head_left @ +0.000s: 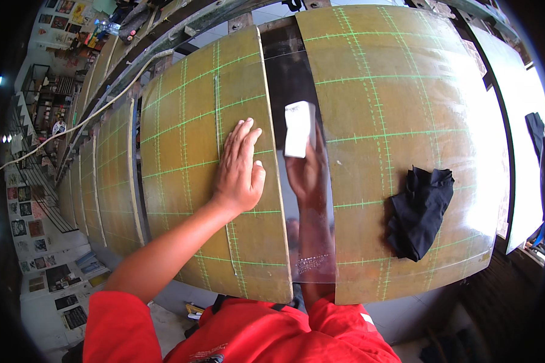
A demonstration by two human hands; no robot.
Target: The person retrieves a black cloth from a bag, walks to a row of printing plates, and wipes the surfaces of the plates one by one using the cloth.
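My left hand [241, 170] lies flat on the left yellow-brown board [194, 139], which is ruled with green grid lines and tick marks. Its fingers are straight and hold nothing. Between this board and a matching right board [369, 163] runs a dark, glossy see-through strip [284, 66]. My right forearm passes beneath its near edge, and my right hand [307, 172] shows through it. The right hand grips a white rectangular object [298, 129], whose exact kind I cannot make out. Most of its fingers are hidden behind that object.
A crumpled black cloth [421, 212] lies on the right board. Further ruled boards [115, 175] line up to the left. A pale cable [85, 124] crosses the rails there, and a bright white panel [505, 127] stands at the far right.
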